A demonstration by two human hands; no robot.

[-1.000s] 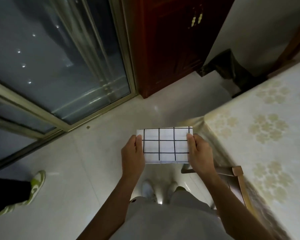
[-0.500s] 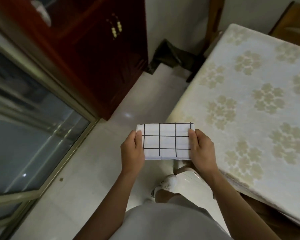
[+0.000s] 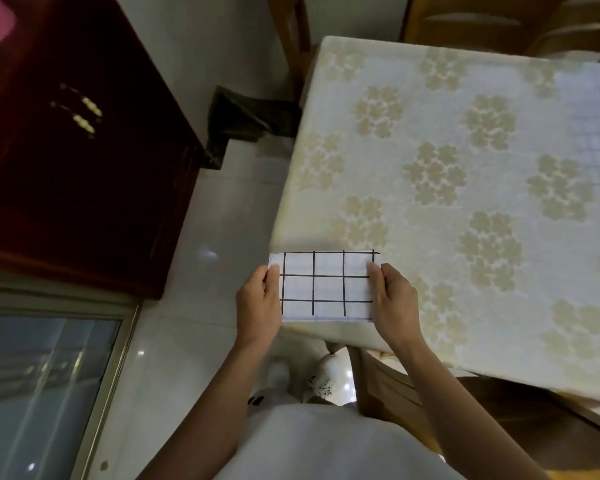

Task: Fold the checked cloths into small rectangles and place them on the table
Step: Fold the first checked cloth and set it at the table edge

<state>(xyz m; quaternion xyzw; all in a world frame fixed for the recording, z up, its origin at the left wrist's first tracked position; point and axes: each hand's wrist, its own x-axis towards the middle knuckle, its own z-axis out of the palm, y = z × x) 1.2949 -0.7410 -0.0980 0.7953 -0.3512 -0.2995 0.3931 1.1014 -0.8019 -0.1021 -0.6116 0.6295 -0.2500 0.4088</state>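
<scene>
Pinching the folded checked cloth [image 3: 326,285] by its short ends with left hand [image 3: 258,303] and right hand [image 3: 392,303], over the near left corner of the table [image 3: 465,168]. Likely light, soft and floppy; best to grip both ends.

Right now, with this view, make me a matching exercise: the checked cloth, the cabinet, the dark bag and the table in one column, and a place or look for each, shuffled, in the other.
Column one:
1. checked cloth
2. cabinet
3. dark bag
4. table

Column two:
A. dark red wood with pale handles
B. under a flower-patterned cover
C. folded, held between the left hand and the right hand
D. on the floor between cabinet and table

Pairs: 1-C, 2-A, 3-D, 4-B.
</scene>
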